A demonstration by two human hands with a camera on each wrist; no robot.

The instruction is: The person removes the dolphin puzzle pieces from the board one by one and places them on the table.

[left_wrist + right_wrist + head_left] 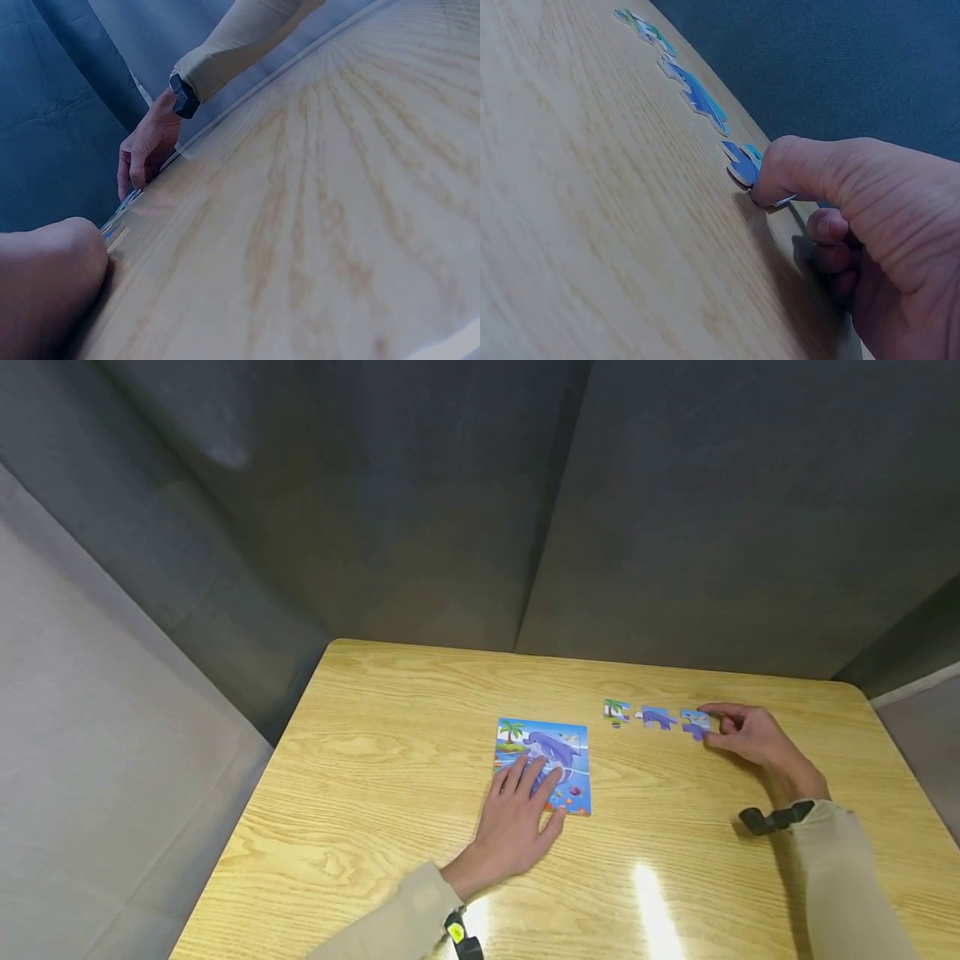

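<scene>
My left hand point(513, 818), its fingers spread, rests over the lower left of a square dolphin picture board point(581, 768) and hides part of it. To the right, my right hand point(757, 742) pinches a blue jigsaw puzzle piece point(697, 720) between thumb and fingers. The right wrist view shows the thumb point(802, 169) at the edge of that piece, which lies low over the wood. Left of it lie a puzzle piece with a dolphin's body point(656, 718) and one with a palm tree point(617, 710), spaced apart in a row.
The wooden table point(360, 760) has its far edge just beyond the row of pieces. Dark grey cloth panels point(420, 527) stand behind it, and a paler panel point(90, 735) is on the left. Both wrists carry black straps with small devices.
</scene>
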